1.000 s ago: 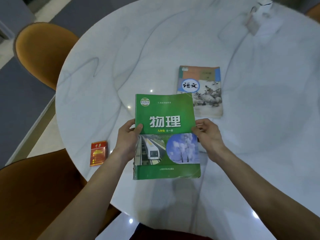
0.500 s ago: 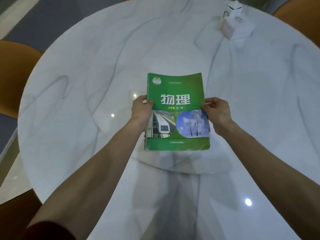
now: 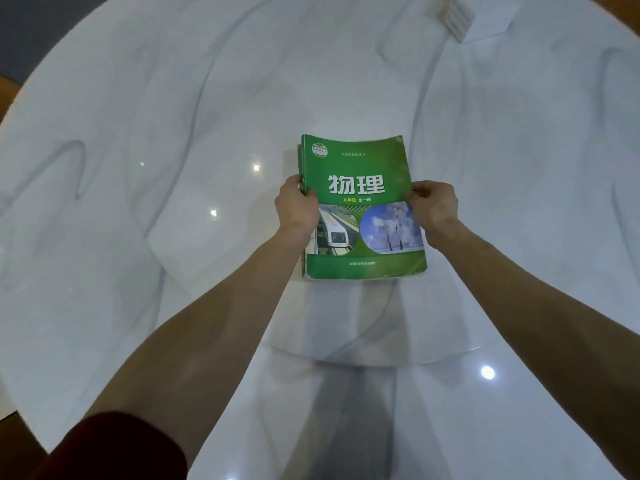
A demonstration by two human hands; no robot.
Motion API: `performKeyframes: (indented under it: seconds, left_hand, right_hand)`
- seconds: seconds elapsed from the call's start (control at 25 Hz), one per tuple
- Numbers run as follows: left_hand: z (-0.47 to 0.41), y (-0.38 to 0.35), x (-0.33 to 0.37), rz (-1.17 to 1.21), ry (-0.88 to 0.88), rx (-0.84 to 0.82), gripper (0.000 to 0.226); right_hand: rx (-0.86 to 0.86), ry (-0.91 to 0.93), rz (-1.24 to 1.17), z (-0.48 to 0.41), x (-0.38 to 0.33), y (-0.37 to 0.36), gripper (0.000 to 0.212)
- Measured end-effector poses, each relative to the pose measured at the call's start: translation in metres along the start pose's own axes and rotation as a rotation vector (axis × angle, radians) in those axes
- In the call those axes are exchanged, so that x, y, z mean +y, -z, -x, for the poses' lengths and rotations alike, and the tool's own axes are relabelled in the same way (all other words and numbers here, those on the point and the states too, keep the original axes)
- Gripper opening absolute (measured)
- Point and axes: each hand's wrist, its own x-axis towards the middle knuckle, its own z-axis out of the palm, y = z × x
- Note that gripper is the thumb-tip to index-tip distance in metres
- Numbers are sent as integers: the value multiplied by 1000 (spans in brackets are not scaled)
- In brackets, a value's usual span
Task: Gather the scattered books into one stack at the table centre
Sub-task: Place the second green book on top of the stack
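A green textbook (image 3: pixel 360 168) with white characters, a train picture and a snowy-tree picture on its cover lies near the middle of the round white marble table (image 3: pixel 138 168). My left hand (image 3: pixel 296 206) grips its left edge, thumb on the cover. My right hand (image 3: pixel 434 207) grips its right edge the same way. A thin edge of another book (image 3: pixel 299 157) peeks out under the green one along its left side; the rest of that book is hidden.
A white tissue box (image 3: pixel 474 15) stands at the far right of the table top. The raised round centre disc of the table (image 3: pixel 450 323) carries the books. A brown chair edge (image 3: pixel 5 95) shows at the far left.
The green book, held in both hands, moved forward from the near table edge to over the second book, covering it. The red packet and the chairs left the view.
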Motion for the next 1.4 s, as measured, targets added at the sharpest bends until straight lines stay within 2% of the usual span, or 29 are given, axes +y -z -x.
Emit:
performKeyframes:
  seconds: [0.16,0.28,0.64,1.16,1.4]
  left_hand:
    - [-11,-2,-7,-220,-139,39,23]
    - [-15,-1,-17,-334,-179,53,21]
    - [-21,-4,-20,-261,-103,16,20]
    - [-14,-5,-15,-223,-87,40,24]
    - [-12,1,-14,-267,-54,4,24]
  right_hand:
    - [34,61,88,-2,1,-5,24]
    - [53,95,149,-2,5,-9,26]
    - [64,75,145,-6,3,-13,26]
    - [54,82,191,-7,-3,-13,28]
    - [2,72,254,-6,-6,-11,30]
